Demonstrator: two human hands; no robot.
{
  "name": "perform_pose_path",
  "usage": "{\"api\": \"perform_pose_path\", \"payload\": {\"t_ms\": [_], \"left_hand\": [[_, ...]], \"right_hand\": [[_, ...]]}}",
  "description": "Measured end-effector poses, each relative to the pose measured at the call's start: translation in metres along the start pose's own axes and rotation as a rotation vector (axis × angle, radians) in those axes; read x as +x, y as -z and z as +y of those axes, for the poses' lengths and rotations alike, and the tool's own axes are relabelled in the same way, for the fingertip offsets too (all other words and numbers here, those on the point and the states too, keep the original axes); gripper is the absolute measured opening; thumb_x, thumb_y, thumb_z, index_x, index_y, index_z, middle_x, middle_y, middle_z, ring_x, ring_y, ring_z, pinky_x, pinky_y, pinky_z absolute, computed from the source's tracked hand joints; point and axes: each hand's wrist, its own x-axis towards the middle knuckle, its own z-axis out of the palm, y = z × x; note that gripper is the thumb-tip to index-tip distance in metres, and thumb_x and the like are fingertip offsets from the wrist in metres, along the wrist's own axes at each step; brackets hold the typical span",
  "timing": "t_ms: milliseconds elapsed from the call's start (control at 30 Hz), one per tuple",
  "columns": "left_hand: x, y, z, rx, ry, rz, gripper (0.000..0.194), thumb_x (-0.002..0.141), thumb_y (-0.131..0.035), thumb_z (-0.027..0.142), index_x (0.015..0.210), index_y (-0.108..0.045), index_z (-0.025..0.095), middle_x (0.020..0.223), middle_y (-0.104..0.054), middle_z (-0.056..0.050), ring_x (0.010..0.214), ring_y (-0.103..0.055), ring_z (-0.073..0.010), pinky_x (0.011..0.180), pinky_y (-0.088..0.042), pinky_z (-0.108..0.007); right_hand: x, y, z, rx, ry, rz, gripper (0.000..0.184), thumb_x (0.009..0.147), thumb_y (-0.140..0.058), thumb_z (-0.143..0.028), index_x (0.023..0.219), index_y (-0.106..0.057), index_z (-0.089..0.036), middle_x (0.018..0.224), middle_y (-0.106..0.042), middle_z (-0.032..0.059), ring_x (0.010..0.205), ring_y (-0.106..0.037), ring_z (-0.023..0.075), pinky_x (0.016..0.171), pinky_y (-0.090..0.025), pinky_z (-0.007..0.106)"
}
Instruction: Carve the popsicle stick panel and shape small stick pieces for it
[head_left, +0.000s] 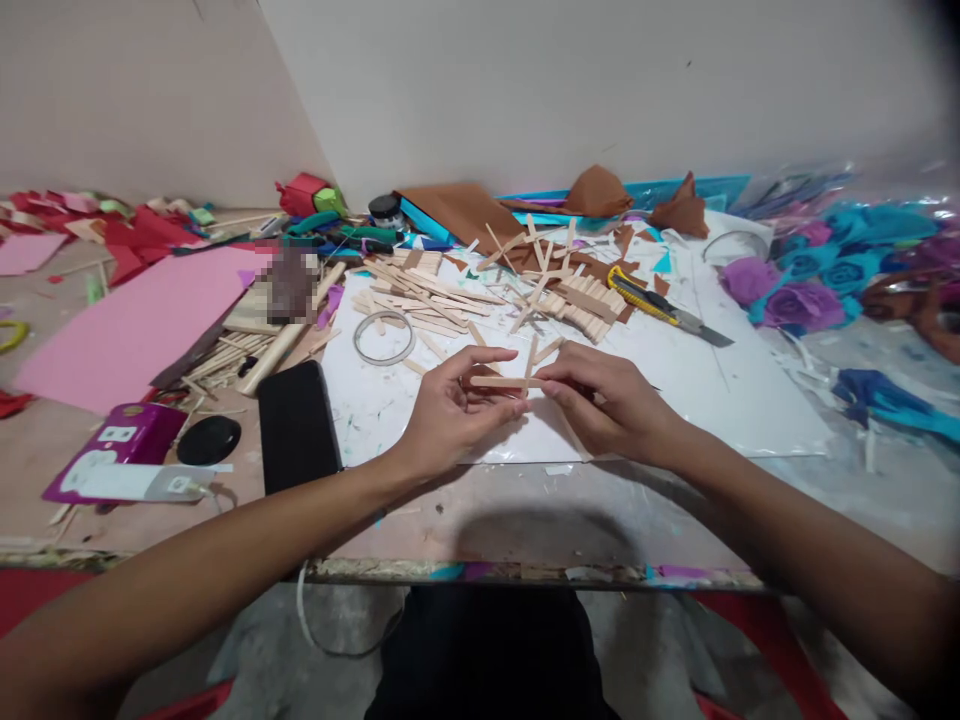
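My left hand and my right hand meet over a white sheet and together pinch a small piece made of wooden craft sticks. One stick lies flat between the fingertips and another rises from it at an angle. Both hands have their fingers closed on it. Just behind them lies a heap of loose craft sticks and a glued row of sticks.
A yellow utility knife lies right of the sticks, a tape ring to the left. A black phone, a purple packet and pink paper sit at left. Paper flowers crowd the right. The table edge is near me.
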Motion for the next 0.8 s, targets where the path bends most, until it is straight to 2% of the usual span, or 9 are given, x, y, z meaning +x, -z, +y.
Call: {"api": "perform_pose_path", "payload": {"t_ms": [233,367,400,467,567,667,800], "left_hand": [[0.000,0.002,0.000,-0.010,-0.052,0.006,0.043,0.078,-0.084,0.016,0.115,-0.064,0.016,0.091,-0.079,-0.004,0.085,-0.081,-0.0190,0.080,-0.067,-0.026],[0.004,0.005,-0.001,-0.007,-0.082,0.047,0.048,0.078,-0.083,0.016,0.120,-0.062,0.017,0.086,-0.073,0.001,0.082,-0.080,-0.0185,0.075,-0.066,-0.026],[0.005,0.006,-0.001,-0.001,-0.085,0.059,0.046,0.078,-0.083,0.017,0.119,-0.063,0.017,0.084,-0.071,0.002,0.081,-0.080,-0.0182,0.074,-0.066,-0.025],[0.008,0.008,-0.001,0.033,-0.078,0.089,0.039,0.079,-0.082,0.019,0.114,-0.065,0.017,0.081,-0.069,0.003,0.079,-0.079,-0.0170,0.071,-0.064,-0.023],[0.011,0.011,0.001,0.096,-0.055,0.137,0.026,0.078,-0.084,0.022,0.099,-0.069,0.015,0.078,-0.069,0.003,0.076,-0.077,-0.0140,0.069,-0.062,-0.021],[0.011,0.012,0.004,0.121,-0.030,0.138,0.023,0.079,-0.085,0.027,0.087,-0.069,0.014,0.078,-0.071,0.000,0.073,-0.076,-0.0130,0.068,-0.061,-0.021],[0.010,0.011,0.007,0.134,0.007,0.115,0.027,0.083,-0.082,0.037,0.083,-0.070,0.013,0.078,-0.073,-0.002,0.076,-0.077,-0.0162,0.071,-0.063,-0.025]], "right_hand": [[0.004,0.007,0.000,-0.005,0.000,-0.013,0.011,0.102,-0.057,-0.020,0.100,-0.067,-0.016,0.082,-0.062,0.0036,0.073,-0.057,0.0134,0.066,-0.043,0.027],[0.005,0.032,0.020,-0.030,-0.035,-0.037,0.013,0.101,-0.058,-0.023,0.097,-0.069,-0.018,0.083,-0.064,0.0037,0.073,-0.057,0.0134,0.066,-0.043,0.029],[0.005,0.041,0.028,-0.044,-0.079,-0.016,0.013,0.100,-0.059,-0.024,0.095,-0.069,-0.018,0.083,-0.066,0.0043,0.074,-0.057,0.0140,0.068,-0.043,0.030],[0.003,0.059,0.044,-0.022,-0.281,0.163,0.015,0.098,-0.063,-0.027,0.087,-0.068,-0.018,0.075,-0.062,0.0034,0.066,-0.052,0.0123,0.062,-0.040,0.031],[0.000,0.073,0.062,-0.029,-0.389,0.306,0.021,0.102,-0.057,-0.031,0.092,-0.065,-0.015,0.069,-0.059,0.0034,0.057,-0.044,0.0101,0.054,-0.036,0.031],[-0.001,0.067,0.069,-0.066,-0.389,0.343,0.019,0.099,-0.060,-0.033,0.093,-0.066,-0.015,0.078,-0.065,0.0060,0.062,-0.051,0.0124,0.058,-0.041,0.031],[0.000,0.048,0.062,-0.114,-0.323,0.234,0.015,0.094,-0.064,-0.031,0.090,-0.069,-0.018,0.078,-0.066,0.0043,0.062,-0.053,0.0144,0.060,-0.041,0.031]]}}
